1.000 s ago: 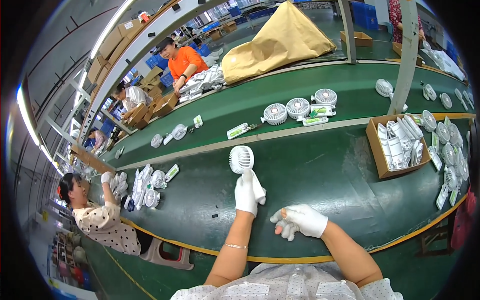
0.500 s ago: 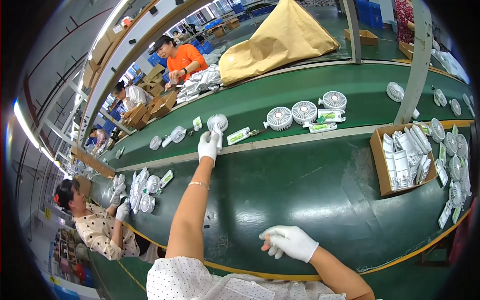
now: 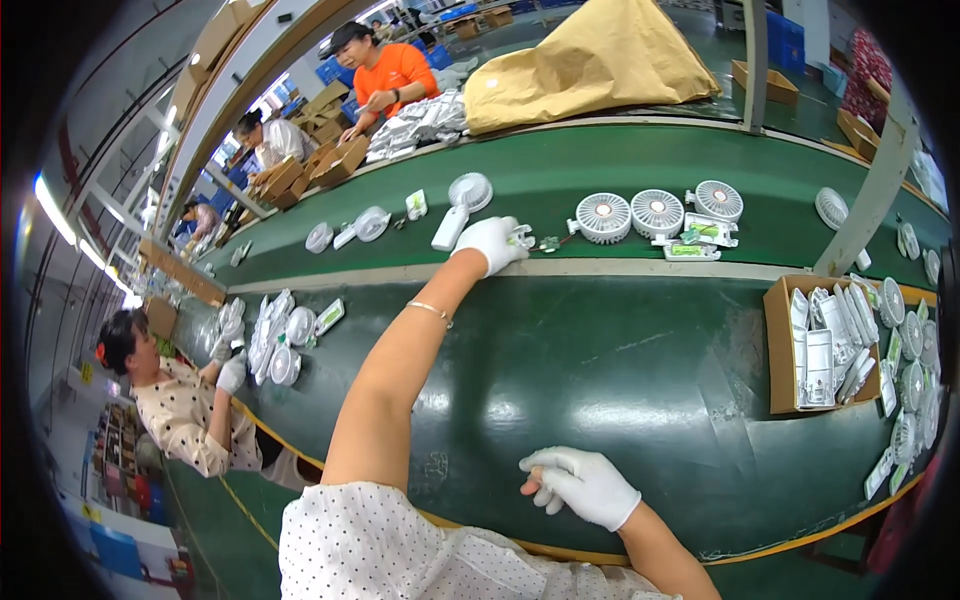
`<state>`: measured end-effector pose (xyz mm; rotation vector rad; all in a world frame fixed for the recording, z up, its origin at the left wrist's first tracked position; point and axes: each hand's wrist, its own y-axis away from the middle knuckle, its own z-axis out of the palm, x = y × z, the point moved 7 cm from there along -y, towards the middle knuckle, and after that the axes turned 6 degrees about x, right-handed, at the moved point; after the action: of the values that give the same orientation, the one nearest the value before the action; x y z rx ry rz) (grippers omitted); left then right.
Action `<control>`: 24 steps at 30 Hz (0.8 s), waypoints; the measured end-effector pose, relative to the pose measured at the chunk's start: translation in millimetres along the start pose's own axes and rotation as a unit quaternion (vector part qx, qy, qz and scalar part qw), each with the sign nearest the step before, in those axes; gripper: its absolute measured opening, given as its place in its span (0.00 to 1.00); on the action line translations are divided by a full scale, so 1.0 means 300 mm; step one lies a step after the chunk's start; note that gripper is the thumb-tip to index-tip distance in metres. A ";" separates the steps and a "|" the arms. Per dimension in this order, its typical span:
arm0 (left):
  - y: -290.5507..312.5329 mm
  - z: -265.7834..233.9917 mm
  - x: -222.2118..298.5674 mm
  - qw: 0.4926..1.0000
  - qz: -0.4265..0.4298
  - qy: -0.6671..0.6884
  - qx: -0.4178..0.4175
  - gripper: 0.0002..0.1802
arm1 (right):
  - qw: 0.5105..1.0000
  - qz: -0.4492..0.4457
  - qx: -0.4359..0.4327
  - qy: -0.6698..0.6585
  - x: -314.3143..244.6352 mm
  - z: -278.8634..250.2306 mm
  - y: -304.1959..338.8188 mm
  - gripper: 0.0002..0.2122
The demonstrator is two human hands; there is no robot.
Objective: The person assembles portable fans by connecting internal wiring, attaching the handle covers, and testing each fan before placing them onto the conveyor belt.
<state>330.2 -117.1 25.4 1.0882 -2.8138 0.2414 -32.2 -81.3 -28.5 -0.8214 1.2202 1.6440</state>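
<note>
My left hand (image 3: pixel 488 246), in a white glove, reaches to the raised green belt. Its fingers are closed on an open white fan handle half (image 3: pixel 521 237), mostly hidden under the hand. A small green circuit board (image 3: pixel 548 243) trails from it on wires toward a round white fan head (image 3: pixel 603 217). Just left of this hand lies a handheld fan (image 3: pixel 470 190) with its handle attached, apart from the fingers. My right hand (image 3: pixel 585 488), also gloved, hovers low over the near green worktop with loosely curled, slightly parted fingers. Nothing shows in it.
A cardboard box (image 3: pixel 793 390) of white handle shells stands at the right, beside piled fans (image 3: pixel 912 380). More fan heads (image 3: pixel 657 213) lie on the belt (image 3: pixel 560 165). A metal post (image 3: pixel 872 185) rises at the right. A co-worker (image 3: pixel 170 395) handles fan parts at the left.
My left hand has let go of the handheld fan and moved right onto the open handle half. My right hand stays nearly still. The view has shifted slightly.
</note>
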 end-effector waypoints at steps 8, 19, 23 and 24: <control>0.277 -0.082 0.255 0.853 -0.107 0.505 -0.074 0.15 | 0.987 -0.064 0.130 -0.077 -0.010 -0.060 -0.001 0.18; 0.924 -0.093 0.537 0.791 -0.012 0.537 -0.292 0.14 | 0.955 -0.093 0.039 -0.279 0.023 -0.104 -0.066 0.34; 1.019 -0.013 0.593 0.823 0.074 0.431 -0.364 0.16 | 0.939 -0.082 0.178 -0.284 0.007 -0.098 -0.055 0.30; 1.031 0.008 0.598 0.820 0.061 0.431 -0.372 0.17 | 0.940 -0.102 0.112 -0.306 0.002 -0.125 -0.071 0.28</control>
<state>-10.9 -9.8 19.5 0.4249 -1.8439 -0.2851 -12.9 -114.8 -47.7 -0.2432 0.8234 1.4051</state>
